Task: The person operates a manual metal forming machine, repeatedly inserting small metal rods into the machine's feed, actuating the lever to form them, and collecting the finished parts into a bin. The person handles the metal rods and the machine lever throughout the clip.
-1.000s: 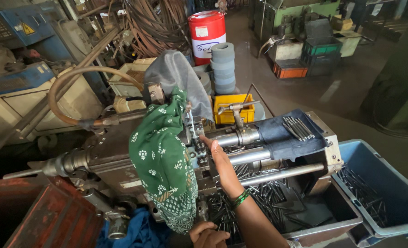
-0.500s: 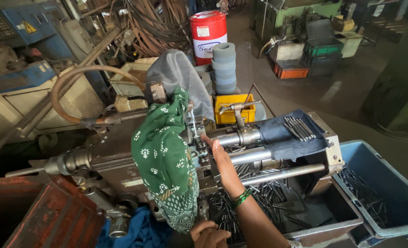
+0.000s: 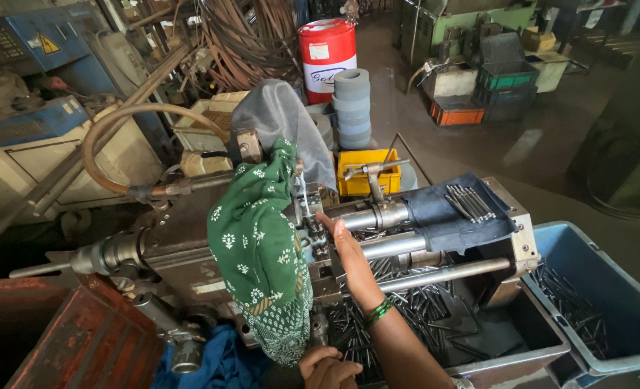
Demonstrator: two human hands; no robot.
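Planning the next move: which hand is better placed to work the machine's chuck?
Right: the right hand touches the chuck beside the green cloth; the left hand sits low, apart.

The right hand (image 3: 345, 248) reaches forward on an outstretched forearm, fingers extended and together, green bangles at the wrist. The left hand (image 3: 327, 367) sits low, fingers curled into a loose fist.

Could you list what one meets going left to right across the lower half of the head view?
Rusty red bin → green patterned cloth → right hand at the machine → dark blue cloth with metal rods → blue crate.
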